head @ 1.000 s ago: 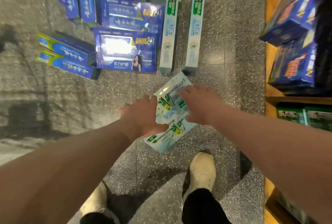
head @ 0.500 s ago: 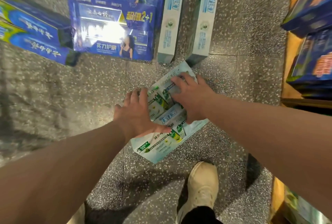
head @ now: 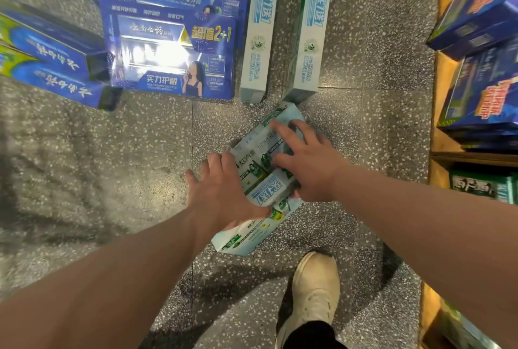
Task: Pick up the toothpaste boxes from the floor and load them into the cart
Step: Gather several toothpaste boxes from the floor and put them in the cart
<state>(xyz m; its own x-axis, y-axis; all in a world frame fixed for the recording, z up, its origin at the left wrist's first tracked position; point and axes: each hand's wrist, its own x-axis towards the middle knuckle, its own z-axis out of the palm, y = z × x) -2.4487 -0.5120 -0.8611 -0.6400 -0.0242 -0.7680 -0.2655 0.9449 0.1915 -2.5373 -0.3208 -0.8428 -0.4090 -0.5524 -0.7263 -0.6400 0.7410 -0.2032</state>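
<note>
A pale blue-green toothpaste box [head: 256, 232] lies slanted on the speckled floor in front of me. My left hand [head: 221, 194] lies along its left edge with the thumb across the top. My right hand [head: 305, 163] rests flat on its upper right part, fingers spread. Beyond it lie two long light-blue boxes [head: 259, 40] [head: 311, 37], big blue multipacks [head: 171, 48] and two slim blue-green boxes [head: 47, 60]. No cart is in view.
A wooden shelf [head: 445, 147] at the right holds blue packs [head: 482, 90] and green boxes [head: 476, 183]. My cream shoe [head: 314, 289] stands just below the slanted box. Grey terrazzo floor [head: 98, 166] spreads to the left.
The view has drawn closer to the floor. Both hands have spread over the slanted box, the left sliding along its left edge and the right reaching further over its top.
</note>
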